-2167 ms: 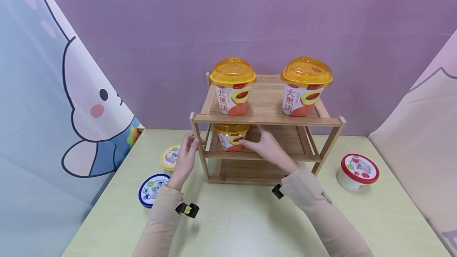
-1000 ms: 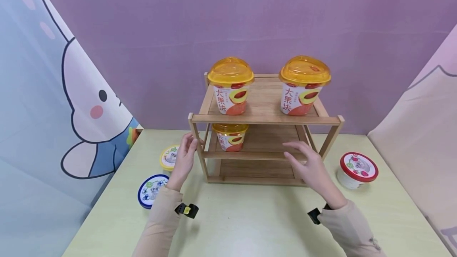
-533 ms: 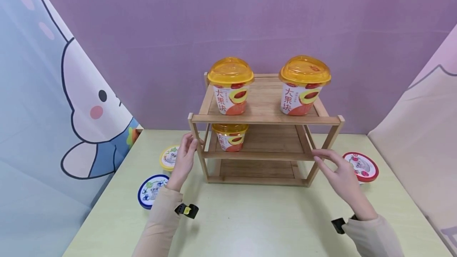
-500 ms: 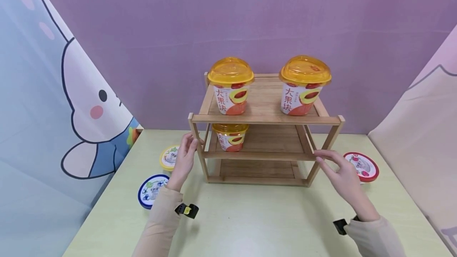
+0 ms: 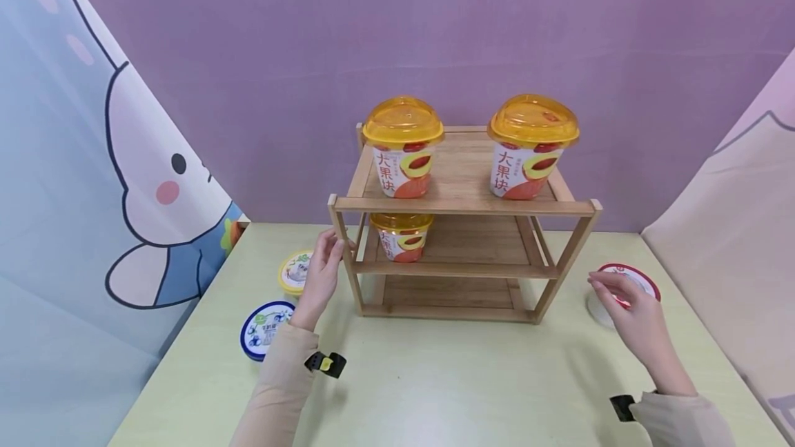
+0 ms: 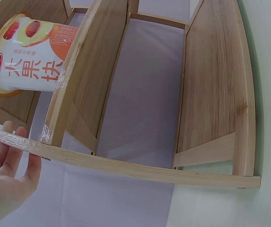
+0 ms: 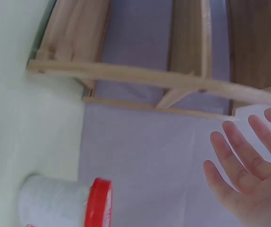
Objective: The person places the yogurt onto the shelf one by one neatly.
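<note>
A three-tier wooden shelf rack (image 5: 459, 207) stands on the table. My left hand (image 5: 319, 283) holds its left front post, thumb on one side and fingers round the other, as the left wrist view shows. On the top tier stand two yogurt cups with domed orange lids, a left cup (image 5: 406, 164) and a right cup (image 5: 524, 165); a similar cup (image 5: 402, 245) sits at the left of the middle tier. My right hand (image 5: 642, 323), fingers spread and holding nothing, hovers right of the rack. It partly hides a red-lidded white tub (image 5: 601, 310) in the head view.
Left of the rack are a yellow-lidded tub (image 5: 295, 272) and a blue-lidded tub (image 5: 263, 330), the latter partly behind my left forearm. A purple cloth (image 5: 261, 88) backs the table (image 5: 435, 378), with patterned cloths on both sides.
My right hand has left the middle-tier cup, passed along the rack's right front post, and moved right to the red-lidded tub. My left hand has stayed on the post.
</note>
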{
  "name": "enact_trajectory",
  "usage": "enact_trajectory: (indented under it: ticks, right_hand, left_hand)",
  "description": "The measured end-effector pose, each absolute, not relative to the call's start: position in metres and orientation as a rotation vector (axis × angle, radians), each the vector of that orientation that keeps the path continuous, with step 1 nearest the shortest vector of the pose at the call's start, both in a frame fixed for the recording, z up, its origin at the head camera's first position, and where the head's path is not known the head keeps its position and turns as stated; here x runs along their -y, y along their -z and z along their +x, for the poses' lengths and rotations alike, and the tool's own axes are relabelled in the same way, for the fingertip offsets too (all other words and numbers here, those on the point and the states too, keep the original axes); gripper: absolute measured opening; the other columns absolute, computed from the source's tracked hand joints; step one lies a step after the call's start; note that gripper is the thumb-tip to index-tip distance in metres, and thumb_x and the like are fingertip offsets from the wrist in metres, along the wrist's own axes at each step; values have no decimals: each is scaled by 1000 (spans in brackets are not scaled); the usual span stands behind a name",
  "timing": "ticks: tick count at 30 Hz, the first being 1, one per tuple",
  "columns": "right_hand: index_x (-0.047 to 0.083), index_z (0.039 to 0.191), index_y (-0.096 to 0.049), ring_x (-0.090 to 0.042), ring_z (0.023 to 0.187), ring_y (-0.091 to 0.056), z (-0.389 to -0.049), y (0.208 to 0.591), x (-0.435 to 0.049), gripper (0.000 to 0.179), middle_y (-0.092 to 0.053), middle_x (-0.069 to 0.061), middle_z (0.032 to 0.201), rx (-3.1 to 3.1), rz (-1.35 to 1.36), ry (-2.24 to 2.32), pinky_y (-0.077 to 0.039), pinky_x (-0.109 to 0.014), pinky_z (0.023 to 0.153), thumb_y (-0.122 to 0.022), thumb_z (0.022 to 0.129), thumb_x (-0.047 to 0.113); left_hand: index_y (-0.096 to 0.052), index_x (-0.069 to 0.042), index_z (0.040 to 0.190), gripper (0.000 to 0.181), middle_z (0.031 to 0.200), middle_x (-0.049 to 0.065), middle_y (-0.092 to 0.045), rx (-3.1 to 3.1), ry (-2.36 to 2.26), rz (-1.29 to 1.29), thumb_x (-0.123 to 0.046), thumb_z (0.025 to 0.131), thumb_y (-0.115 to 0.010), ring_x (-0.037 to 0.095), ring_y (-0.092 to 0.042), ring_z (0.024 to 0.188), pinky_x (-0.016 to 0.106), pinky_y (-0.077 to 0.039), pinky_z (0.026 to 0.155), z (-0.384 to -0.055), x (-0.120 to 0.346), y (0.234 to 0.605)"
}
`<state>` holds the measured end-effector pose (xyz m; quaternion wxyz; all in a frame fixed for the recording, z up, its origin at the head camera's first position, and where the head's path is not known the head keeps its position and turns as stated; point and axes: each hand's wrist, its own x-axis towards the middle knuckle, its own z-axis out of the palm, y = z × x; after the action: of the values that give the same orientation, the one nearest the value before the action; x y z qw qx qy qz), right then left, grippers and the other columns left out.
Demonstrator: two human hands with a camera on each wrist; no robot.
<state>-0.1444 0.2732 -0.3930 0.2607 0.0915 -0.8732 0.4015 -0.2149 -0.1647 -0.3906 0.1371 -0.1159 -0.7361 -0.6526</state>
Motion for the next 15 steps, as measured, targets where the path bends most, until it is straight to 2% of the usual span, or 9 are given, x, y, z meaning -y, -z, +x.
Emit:
enact_trajectory:
  ticks: [5,10,11,12,15]
  right_hand:
    - [-4,100,-59,21,80,-45,-147,398,-287,19,-48,36,90,2416,184,-1099,-36,0,67,-55,87,8]
    - [-2,104,-59,25,81,-37,-150,405,-302,24,-42,39,89,2491,77,-1036,-34,-4,64,-53,88,15]
    - [-1,105,-59,25,81,-36,-150,406,-305,25,-45,35,91,2511,54,-1010,-34,-6,64,-53,89,17]
    - [0,107,-58,20,84,-40,-150,407,-308,26,-51,28,93,2535,32,-984,-34,-9,63,-52,89,18]
    - [-1,110,-56,-8,94,-50,-151,408,-317,30,-60,-3,103,2586,-18,-953,-33,-18,61,-49,90,21]
  left_hand:
    - [-38,4,119,30,98,23,-52,2098,1886,-345,-16,96,-36,29,-52,96,26,-40,86,-216,164,392]
    - [-38,3,120,32,97,14,-54,2100,1893,-335,-19,96,-37,21,-52,95,25,-40,86,-216,165,392]
    - [-39,2,120,32,97,14,-54,2102,1895,-331,-20,96,-37,20,-52,95,26,-40,86,-216,165,392]
    - [-38,2,120,32,97,14,-54,2101,1896,-332,-20,96,-37,20,-52,96,26,-40,86,-216,165,392]
    - [-38,2,120,33,98,17,-54,2098,1902,-336,-20,96,-37,23,-52,96,26,-40,86,-216,165,391]
